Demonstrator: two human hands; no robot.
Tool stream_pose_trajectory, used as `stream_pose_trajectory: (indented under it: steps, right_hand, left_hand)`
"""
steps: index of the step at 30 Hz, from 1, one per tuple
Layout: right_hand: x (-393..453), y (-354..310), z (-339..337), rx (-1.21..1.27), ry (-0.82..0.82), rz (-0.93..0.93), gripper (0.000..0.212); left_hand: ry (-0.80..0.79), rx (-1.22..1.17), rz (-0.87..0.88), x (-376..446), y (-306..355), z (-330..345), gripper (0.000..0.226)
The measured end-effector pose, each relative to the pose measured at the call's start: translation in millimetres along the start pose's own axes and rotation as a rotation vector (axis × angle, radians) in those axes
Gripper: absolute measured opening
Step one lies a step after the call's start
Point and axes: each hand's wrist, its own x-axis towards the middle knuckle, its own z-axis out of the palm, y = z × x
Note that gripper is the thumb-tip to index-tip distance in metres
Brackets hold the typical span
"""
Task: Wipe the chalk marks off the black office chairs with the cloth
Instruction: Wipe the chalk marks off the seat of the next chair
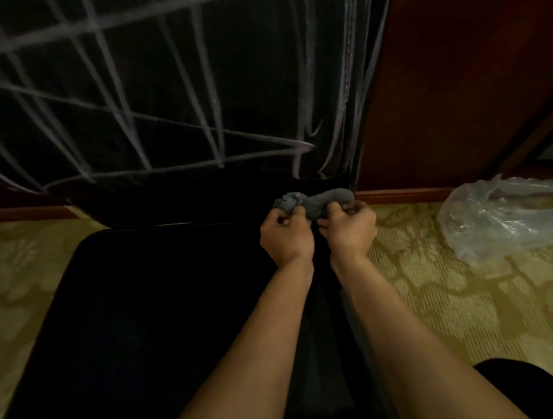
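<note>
My left hand [285,236] and right hand [350,230] clutch the bunched grey cloth [315,203], stretched sideways between them. Chalk marks [124,99] cross the chair back [244,58] above; open seat [142,310] lies leftward.

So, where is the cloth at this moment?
In the head view, the grey cloth is bunched between the left hand and right hand, right of centre, just below the chalk-marked chair back.

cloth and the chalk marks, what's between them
Only a bare black strip of the chair back, seen in the head view; both hands grip the cloth below the chalk marks.
</note>
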Motion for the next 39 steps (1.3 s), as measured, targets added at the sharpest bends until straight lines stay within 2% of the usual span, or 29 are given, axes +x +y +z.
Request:
stream_pose_trajectory:
  steps: [6,9,11,13,18,22,24,28,34,39]
  right_hand:
    - [-27.6,-14.9,53.1,-0.012,0.018,0.069,0.014]
    - [-50.0,-14.7,90.8,-0.023,0.001,0.089,0.025]
    - [-64.2,-13.6,116.7,0.022,-0.068,0.136,0.022]
    - [-83.1,-16.1,140.6,0.092,-0.129,0.194,0.007]
    - [-131.9,-12.4,189.1,0.174,-0.291,0.260,0.019]
    - [-183.6,-0.4,215.5,0.127,-0.427,0.288,0.008]
    - [-211.7,5.6,227.8,0.084,-0.460,0.276,0.004]
    - [-258.1,20.8,239.5,-0.032,-0.502,0.189,0.025]
    - [-305.1,44.3,227.0,-0.171,-0.557,0.092,0.020]
    - [-333.0,53.7,214.7,-0.243,-0.594,-0.028,0.019]
  left_hand:
    - [0.133,-0.107,-0.056,40.6,22.2,-32.6,0.020]
    - [0.210,-0.243,-0.119,64.7,35.5,-62.1,0.024]
    - [0.269,-0.355,-0.157,78.6,44.2,-84.9,0.027]
    - [0.316,-0.428,-0.173,94.1,52.6,-108.2,0.026]
    - [0.450,-0.401,-0.104,119.2,67.5,-172.7,0.024]
    - [0.533,-0.434,-0.061,122.2,71.3,-238.2,0.023]
    - [0.569,-0.443,-0.050,118.2,71.7,-270.4,0.022]
    - [0.612,-0.405,0.004,104.7,65.5,-320.6,0.020]
    - [0.644,-0.397,0.059,65.5,48.1,-363.7,0.016]
    - [0.733,-0.424,0.109,36.9,46.7,-379.6,0.015]
